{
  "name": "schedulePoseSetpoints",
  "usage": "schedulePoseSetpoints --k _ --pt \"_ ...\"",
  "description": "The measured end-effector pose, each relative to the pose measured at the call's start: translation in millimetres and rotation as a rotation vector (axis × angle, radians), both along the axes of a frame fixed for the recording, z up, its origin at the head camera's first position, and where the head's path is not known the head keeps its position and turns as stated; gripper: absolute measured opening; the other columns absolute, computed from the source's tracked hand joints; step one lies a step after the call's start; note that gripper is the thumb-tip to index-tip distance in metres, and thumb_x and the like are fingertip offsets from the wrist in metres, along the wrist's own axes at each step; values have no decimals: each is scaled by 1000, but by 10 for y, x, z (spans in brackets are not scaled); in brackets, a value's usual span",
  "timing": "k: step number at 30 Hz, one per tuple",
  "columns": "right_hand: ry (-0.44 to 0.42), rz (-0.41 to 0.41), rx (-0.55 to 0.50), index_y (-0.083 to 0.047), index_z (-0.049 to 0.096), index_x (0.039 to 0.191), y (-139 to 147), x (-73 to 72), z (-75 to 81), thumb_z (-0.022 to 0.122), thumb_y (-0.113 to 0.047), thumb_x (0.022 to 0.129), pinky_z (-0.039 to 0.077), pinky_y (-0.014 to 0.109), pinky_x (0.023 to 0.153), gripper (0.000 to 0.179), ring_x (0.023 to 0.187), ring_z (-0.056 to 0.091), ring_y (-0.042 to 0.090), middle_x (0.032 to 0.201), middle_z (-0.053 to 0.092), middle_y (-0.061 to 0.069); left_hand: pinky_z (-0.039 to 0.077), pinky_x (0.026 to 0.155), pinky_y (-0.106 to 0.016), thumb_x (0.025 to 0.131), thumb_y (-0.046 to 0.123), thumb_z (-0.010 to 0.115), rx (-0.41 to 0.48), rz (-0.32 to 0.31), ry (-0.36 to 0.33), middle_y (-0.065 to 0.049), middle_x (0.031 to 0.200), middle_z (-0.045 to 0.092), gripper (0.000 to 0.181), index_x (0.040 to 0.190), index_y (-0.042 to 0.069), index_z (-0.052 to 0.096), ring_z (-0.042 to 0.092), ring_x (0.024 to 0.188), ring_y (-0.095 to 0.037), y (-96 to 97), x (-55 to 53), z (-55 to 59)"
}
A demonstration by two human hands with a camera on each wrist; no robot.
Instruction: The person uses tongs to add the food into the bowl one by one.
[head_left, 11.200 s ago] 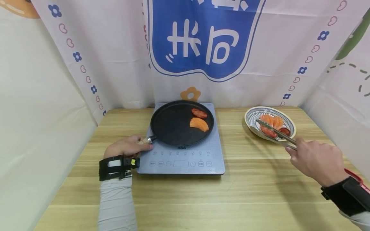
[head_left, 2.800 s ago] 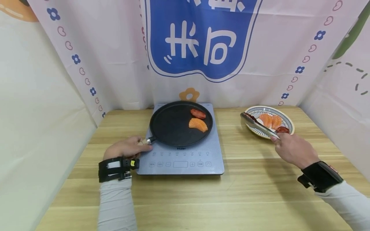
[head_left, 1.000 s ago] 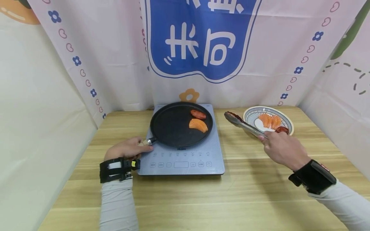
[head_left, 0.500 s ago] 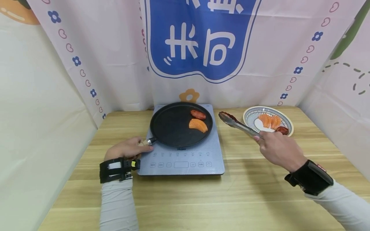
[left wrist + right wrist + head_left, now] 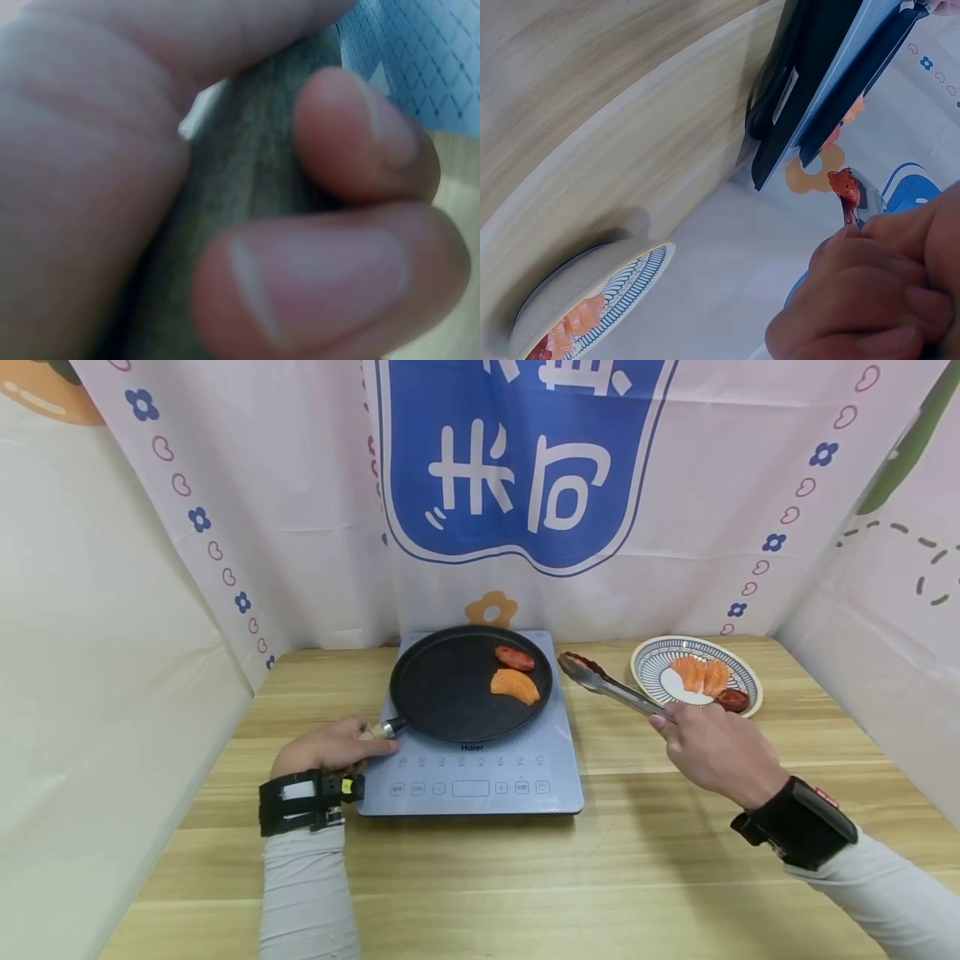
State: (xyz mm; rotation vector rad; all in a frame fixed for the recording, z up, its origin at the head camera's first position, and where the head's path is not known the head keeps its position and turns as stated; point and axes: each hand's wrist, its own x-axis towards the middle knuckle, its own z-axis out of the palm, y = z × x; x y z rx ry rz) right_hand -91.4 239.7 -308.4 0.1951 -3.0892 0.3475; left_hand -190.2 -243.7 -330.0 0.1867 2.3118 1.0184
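Your left hand (image 5: 330,747) is wrapped around the pan handle (image 5: 247,210), the pan (image 5: 471,682) sitting on the cooktop (image 5: 480,777). Your right hand (image 5: 716,750) squeezes the tongs (image 5: 609,687), which clamp a red meat piece (image 5: 581,662) just beside the pan's right rim, above the bench (image 5: 600,877).

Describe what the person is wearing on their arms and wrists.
Both arms wear light grey, close-fitting sleeves that end at the wrist. The left hand is bare, and behind it sits a black strapped wrist mount with a white panel and a small yellow part. The right hand is bare too; its wrist carries a broader black cuff with a red edge showing along the far side.
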Motion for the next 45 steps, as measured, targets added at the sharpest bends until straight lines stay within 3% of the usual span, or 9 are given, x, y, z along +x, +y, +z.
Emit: schedulePoseSetpoints --k 6,18,38,45 --pt "7 1 -10 -8 66 100 -41 7 -7 47 -32 113 28 29 49 33 52 37 15 64 39 -2 46 59 -26 103 39 68 -14 6 10 3 70 54 42 123 5 54 51 61 -11 13 3 0" --pt "70 48 3 -11 65 95 -154 -15 -4 47 -34 113 29 30 52 35 54 41 14 64 41 -3 45 58 -25 103 38 67 -6 8 4 4 70 53 44 128 4 54 51 61 -11 5 7 1" --pt "77 90 -29 -8 71 104 -401 -63 -37 50 -32 112 31 29 49 32 53 40 13 65 43 -3 44 57 -24 103 38 67 3 2 -3 5 67 53 37 119 6 56 49 58 -10 -6 -11 7" --pt "89 110 -5 -12 64 90 -467 -83 -52 51 -31 111 32 29 48 31 55 42 14 65 45 -3 45 57 -24 103 39 68 -2 8 -5 4 68 54 41 124 6 56 50 59 -10 3 1 3"
